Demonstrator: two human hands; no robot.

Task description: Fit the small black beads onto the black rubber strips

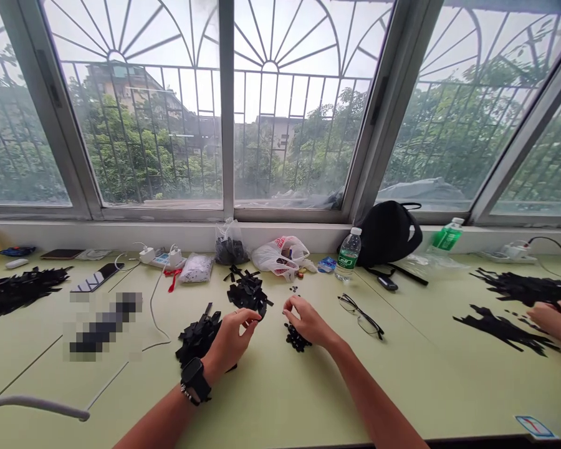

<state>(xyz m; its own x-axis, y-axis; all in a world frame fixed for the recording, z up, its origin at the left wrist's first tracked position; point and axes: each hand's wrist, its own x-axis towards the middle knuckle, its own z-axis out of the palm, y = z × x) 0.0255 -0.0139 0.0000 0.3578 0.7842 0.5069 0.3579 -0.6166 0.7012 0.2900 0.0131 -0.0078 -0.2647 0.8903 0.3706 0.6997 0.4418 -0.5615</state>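
Observation:
My left hand (231, 340), with a black smartwatch (195, 379) on its wrist, hovers beside a heap of black rubbery strips (199, 337) on the pale green table (271, 399). Its fingertips curl toward a second black heap (247, 294). My right hand (309, 321) is above a small cluster of black parts (295, 338). Its fingers point down and left, close to the second heap. Whether either hand pinches a small piece is too hard to make out.
Eyeglasses (361, 316) lie to my right. A water bottle (348, 254), a black bag (388, 234) and a white plastic bag (280, 257) stand along the windowsill. Further black heaps (507, 330) lie at both sides. A co-worker's hand (554, 321) reaches in from the right.

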